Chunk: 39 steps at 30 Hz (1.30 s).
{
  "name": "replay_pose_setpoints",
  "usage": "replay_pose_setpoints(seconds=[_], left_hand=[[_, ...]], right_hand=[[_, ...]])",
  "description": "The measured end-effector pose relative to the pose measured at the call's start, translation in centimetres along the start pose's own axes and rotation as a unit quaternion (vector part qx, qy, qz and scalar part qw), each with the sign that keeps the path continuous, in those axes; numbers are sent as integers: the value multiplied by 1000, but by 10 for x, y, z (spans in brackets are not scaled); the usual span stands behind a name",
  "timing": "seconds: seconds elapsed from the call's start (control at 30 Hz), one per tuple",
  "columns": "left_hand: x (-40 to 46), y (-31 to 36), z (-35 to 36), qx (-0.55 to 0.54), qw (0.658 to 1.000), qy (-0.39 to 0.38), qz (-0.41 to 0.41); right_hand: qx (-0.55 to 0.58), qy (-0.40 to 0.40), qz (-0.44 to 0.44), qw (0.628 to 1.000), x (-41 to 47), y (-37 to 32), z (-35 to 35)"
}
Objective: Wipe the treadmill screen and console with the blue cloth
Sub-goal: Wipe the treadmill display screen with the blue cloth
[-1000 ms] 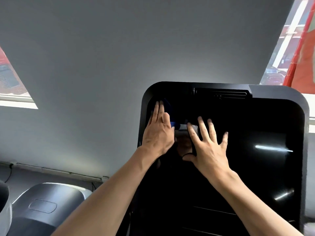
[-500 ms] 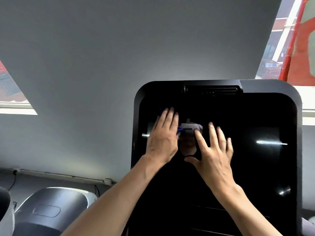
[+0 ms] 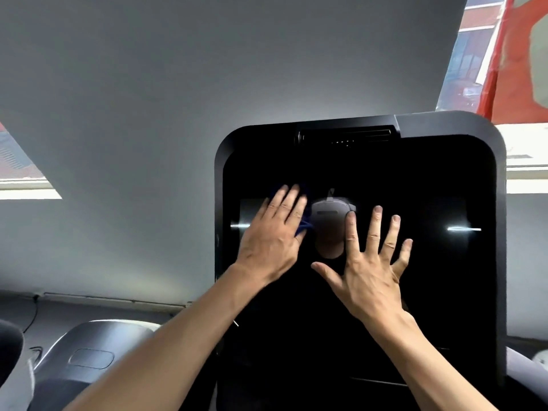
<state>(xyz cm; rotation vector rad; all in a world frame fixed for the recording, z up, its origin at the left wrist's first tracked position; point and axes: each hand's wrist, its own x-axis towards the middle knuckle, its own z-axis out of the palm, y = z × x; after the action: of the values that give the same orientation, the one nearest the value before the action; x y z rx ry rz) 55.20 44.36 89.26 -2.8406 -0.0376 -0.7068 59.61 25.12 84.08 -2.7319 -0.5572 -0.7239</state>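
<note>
Cloth pressed flat on the screen's left half

The cloth [image 3: 305, 225] lies under the left hand [image 3: 274, 235], fingers straight, on the screen [image 3: 430, 262]; the right hand [image 3: 370, 271] is spread, holding nothing. Risk: bare right fingers could smear the glass.

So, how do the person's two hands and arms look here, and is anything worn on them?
Both forearms are bare all the way to the bottom edge of the picture: no sleeves show. The left hand and the right hand wear no gloves. No ring, watch or wristband shows on either hand or wrist. The nails look short and unpainted. No tattoo or other marking is visible.
</note>
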Motion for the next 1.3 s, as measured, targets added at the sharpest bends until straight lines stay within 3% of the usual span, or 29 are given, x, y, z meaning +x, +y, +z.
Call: replay_pose_setpoints(seconds=[0.1, 0.2, 0.37, 0.47, 0.57, 0.73, 0.83, 0.93, 1.1, 1.3], left_hand=[[9, -21, -6, -9, 998, 16, -67], [40, 2, -9, -32, 991, 50, -122], [12, 39, 5, -22, 999, 22, 16], [6, 14, 1, -24, 999, 31, -24], [40, 32, -5, -38, 995, 53, -75], [28, 52, 3, -41, 998, 34, 21], [30, 25, 0, -33, 998, 52, -26], [53, 46, -3, -42, 993, 72, -81], [23, 60, 2, -41, 998, 21, 40], [65, 81, -10, -92, 994, 43, -39]], right_hand=[[2, -2, 0, 1000, -3, 0, 0], [0, -6, 3, 1000, -3, 0, 1], [12, 0, -13, 1000, -5, 6, 0], [11, -7, -24, 1000, -7, 10, -5], [18, -24, -28, 999, -6, 11, -10], [22, -38, -55, 997, -9, 25, -16], [61, -45, -69, 995, -8, 41, -20], [109, -9, -53, 993, -2, 55, -25], [52, 24, 4, 998, 3, 72, -33], [2, 2, 20, 1000, 1, 78, -20]])
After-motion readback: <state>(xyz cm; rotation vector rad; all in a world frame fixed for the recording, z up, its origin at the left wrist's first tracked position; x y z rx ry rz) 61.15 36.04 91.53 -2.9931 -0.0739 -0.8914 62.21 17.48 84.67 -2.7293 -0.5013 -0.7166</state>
